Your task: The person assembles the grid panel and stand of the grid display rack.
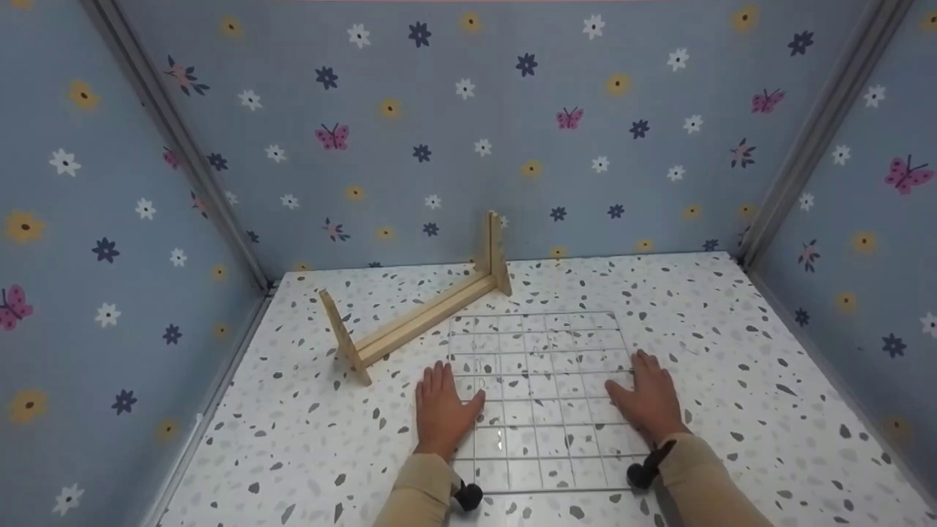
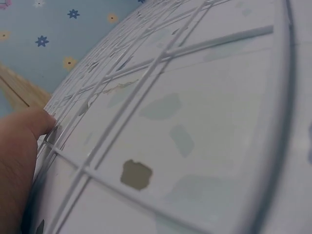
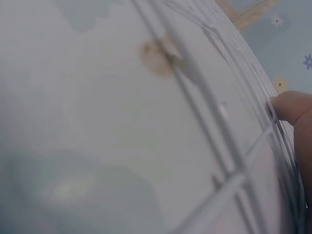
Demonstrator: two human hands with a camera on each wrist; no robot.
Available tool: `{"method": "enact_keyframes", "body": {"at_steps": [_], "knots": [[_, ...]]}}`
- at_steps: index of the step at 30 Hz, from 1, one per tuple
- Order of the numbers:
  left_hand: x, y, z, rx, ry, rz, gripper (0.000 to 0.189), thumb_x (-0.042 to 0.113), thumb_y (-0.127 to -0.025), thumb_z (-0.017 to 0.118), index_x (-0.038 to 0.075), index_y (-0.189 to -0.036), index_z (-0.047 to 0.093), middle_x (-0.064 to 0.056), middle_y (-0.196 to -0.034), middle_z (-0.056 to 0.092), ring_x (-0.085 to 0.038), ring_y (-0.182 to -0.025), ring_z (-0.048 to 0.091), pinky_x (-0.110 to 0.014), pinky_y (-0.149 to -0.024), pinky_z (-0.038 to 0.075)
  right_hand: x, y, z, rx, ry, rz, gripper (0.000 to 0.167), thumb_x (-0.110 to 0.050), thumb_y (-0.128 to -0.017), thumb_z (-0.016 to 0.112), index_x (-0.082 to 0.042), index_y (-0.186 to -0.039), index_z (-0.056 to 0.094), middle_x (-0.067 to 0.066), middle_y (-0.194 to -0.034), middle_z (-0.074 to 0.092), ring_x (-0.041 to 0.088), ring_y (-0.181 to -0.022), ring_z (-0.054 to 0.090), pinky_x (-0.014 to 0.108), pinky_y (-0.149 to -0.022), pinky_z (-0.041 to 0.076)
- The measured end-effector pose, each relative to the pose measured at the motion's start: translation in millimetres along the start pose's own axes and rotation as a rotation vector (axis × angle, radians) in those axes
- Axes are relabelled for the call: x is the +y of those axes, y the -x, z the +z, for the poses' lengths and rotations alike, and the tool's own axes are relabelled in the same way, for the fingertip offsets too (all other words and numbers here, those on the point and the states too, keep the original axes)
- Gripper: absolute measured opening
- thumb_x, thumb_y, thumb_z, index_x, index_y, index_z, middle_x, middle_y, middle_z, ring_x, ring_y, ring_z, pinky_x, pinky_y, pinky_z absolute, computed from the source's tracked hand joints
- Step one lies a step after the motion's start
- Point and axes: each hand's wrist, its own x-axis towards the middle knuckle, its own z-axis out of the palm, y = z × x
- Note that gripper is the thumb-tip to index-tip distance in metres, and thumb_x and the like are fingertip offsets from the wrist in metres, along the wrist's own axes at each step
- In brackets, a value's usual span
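A white wire grid panel [image 1: 532,400] lies flat on the speckled tabletop, between my two hands. My left hand [image 1: 442,411] rests along the panel's left edge, fingers straight and pointing away, thumb spread inward over the wires. At the right edge, my right hand [image 1: 650,397] lies in much the same way, with its thumb toward the grid. Close up in the left wrist view, the left thumb [image 2: 39,122] meets the wires. The right wrist view has the right thumb [image 3: 290,105] at the panel's wires too.
Behind the panel to the left stands a pale wooden frame [image 1: 428,313], a long bar with an upright at each end. Blue walls [image 1: 468,124] printed with flowers and butterflies enclose the white speckled tabletop [image 1: 293,439] at the back and both sides.
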Motion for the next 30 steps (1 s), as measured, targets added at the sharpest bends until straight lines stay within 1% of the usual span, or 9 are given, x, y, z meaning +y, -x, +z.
{"method": "enact_keyframes", "body": {"at_steps": [9, 13, 17, 21, 24, 28, 30], "knots": [[-3.7, 1.0, 2.2, -0.013, -0.014, -0.001, 0.092, 0.059, -0.092, 0.060, 0.000, -0.157, 0.032, -0.017, -0.164, 0.027, -0.035, -0.153, 0.017, -0.048, -0.124, 0.009, 4, -2.3, 5, 0.012, -0.014, 0.015, 0.094, -0.056, -0.094, 0.061, -0.004, -0.161, 0.021, 0.017, -0.168, 0.013, 0.049, -0.151, 0.008, 0.060, -0.121, 0.009], [-2.2, -0.7, 4.4, 0.007, -0.014, 0.002, 0.090, 0.057, -0.091, 0.061, 0.000, -0.156, 0.034, -0.017, -0.163, 0.029, -0.035, -0.153, 0.018, -0.048, -0.124, 0.009, 4, -3.0, 4, 0.026, -0.035, 0.028, 0.094, -0.055, -0.093, 0.063, -0.003, -0.160, 0.022, 0.017, -0.168, 0.012, 0.049, -0.151, 0.008, 0.060, -0.120, 0.010], [-0.1, -1.6, 5.7, -0.012, -0.009, -0.028, 0.091, 0.057, -0.091, 0.060, 0.001, -0.157, 0.032, -0.016, -0.164, 0.026, -0.034, -0.154, 0.015, -0.048, -0.124, 0.007, 3, -3.6, 1, 0.038, -0.052, 0.042, 0.093, -0.054, -0.092, 0.066, -0.002, -0.158, 0.027, 0.018, -0.167, 0.014, 0.047, -0.151, 0.012, 0.060, -0.120, 0.014], [2.2, -5.1, 4.3, 0.007, 0.023, -0.039, 0.090, 0.055, -0.091, 0.062, 0.001, -0.156, 0.033, -0.016, -0.164, 0.027, -0.034, -0.154, 0.015, -0.048, -0.124, 0.006, -1, -8.1, -2, 0.052, -0.070, 0.029, 0.091, -0.053, -0.091, 0.068, -0.002, -0.157, 0.031, 0.017, -0.166, 0.018, 0.045, -0.150, 0.016, 0.058, -0.121, 0.016], [3.2, -6.9, 3.5, 0.041, 0.010, -0.035, 0.088, 0.053, -0.091, 0.063, 0.000, -0.155, 0.035, -0.016, -0.163, 0.028, -0.035, -0.153, 0.017, -0.049, -0.124, 0.008, -3, -11.2, -3, 0.033, -0.109, 0.049, 0.092, -0.052, -0.090, 0.068, -0.005, -0.159, 0.029, 0.015, -0.168, 0.015, 0.044, -0.152, 0.011, 0.058, -0.121, 0.013], [4.7, -5.4, 4.8, 0.009, -0.038, -0.049, 0.089, 0.054, -0.092, 0.062, 0.000, -0.156, 0.033, -0.016, -0.164, 0.027, -0.035, -0.154, 0.016, -0.050, -0.124, 0.007, -6, -11.7, -6, -0.039, -0.149, 0.138, 0.095, -0.048, -0.088, 0.070, -0.007, -0.161, 0.024, 0.013, -0.170, 0.006, 0.044, -0.153, -0.001, 0.061, -0.120, 0.005], [6.6, -6.5, 4.6, -0.001, -0.044, -0.047, 0.089, 0.054, -0.092, 0.061, 0.000, -0.157, 0.031, -0.016, -0.165, 0.026, -0.035, -0.154, 0.015, -0.050, -0.124, 0.007, -9, -12.8, -9, -0.054, -0.169, 0.161, 0.097, -0.045, -0.087, 0.072, -0.006, -0.161, 0.023, 0.014, -0.170, 0.004, 0.046, -0.152, -0.005, 0.064, -0.119, 0.002]]}}
